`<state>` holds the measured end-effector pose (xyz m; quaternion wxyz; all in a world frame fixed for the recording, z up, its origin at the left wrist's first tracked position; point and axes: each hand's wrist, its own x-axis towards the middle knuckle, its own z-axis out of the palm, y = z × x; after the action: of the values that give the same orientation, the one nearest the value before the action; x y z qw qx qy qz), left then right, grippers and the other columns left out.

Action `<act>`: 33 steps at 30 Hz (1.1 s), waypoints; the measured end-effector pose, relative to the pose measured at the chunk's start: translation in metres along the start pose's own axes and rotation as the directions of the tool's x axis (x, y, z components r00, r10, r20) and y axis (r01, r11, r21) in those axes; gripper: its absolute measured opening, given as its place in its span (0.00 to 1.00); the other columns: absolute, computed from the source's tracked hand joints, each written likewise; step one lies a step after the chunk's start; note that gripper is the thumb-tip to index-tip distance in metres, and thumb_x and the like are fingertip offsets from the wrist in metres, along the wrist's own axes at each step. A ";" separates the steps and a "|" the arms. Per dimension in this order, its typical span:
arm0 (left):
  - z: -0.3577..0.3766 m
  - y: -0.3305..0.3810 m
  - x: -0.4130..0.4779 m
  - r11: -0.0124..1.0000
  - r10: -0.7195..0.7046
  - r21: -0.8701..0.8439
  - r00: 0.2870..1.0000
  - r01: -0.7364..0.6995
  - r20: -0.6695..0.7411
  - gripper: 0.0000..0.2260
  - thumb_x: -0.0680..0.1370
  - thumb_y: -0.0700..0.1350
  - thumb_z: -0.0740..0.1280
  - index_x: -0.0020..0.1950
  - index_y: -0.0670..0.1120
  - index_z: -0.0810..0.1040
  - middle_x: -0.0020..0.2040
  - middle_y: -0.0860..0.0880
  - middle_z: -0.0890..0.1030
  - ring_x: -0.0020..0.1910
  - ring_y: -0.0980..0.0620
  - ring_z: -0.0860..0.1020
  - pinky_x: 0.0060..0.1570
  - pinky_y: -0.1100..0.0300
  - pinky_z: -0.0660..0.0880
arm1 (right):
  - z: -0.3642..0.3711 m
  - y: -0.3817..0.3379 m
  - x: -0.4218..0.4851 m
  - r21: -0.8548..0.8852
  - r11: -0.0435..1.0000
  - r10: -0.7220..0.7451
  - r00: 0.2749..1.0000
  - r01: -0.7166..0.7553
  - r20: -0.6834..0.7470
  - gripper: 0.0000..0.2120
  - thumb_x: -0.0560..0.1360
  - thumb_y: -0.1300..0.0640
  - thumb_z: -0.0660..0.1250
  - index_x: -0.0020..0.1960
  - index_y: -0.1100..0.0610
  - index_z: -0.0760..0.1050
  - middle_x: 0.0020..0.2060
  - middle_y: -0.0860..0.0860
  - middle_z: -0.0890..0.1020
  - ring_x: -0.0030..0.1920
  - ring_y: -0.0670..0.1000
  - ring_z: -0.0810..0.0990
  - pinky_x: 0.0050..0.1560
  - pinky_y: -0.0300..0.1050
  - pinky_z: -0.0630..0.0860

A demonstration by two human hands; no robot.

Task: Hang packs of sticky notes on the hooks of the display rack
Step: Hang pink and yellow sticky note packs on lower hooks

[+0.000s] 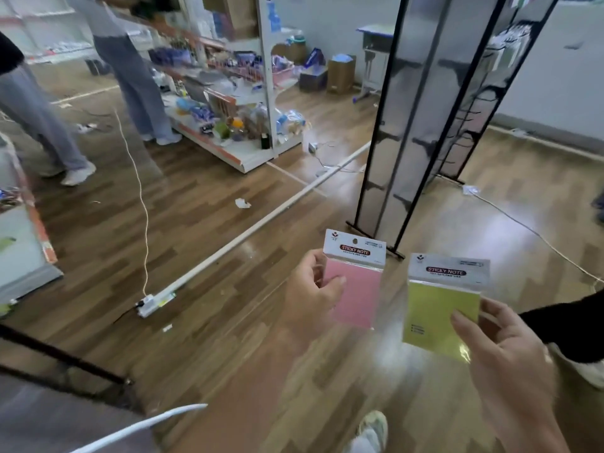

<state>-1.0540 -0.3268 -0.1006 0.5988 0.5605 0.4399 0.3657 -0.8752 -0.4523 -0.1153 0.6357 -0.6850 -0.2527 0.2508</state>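
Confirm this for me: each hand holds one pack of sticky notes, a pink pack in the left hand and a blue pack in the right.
One detail is wrong. The pack in the right hand is not blue: it is a yellow-green pack, as the head view shows. The rest stands: each hand holds one pack, and the left hand holds the pink pack.

Wood floor (98,256) bears the display rack (421,93), a white strip (261,224), crumpled paper (242,203).

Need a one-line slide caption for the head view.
Left hand holds a pink sticky-note pack, right hand a yellow pack, near the display rack.
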 end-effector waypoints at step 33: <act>0.504 0.128 0.673 0.913 0.295 0.243 0.942 -0.327 0.161 0.31 0.73 0.48 0.64 0.66 0.78 0.57 0.54 0.56 0.81 0.54 0.56 0.80 0.52 0.52 0.80 | -0.118 -0.076 0.825 -0.045 0.986 -0.162 0.982 0.158 -0.101 0.28 0.75 0.73 0.62 0.57 0.40 0.73 0.45 0.42 0.81 0.36 0.48 0.79 0.33 0.36 0.76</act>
<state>-0.3420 0.1365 -0.0602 0.4776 0.7199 0.3530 0.3592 -0.1831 0.0134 -0.0504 0.6534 -0.6862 -0.2779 0.1578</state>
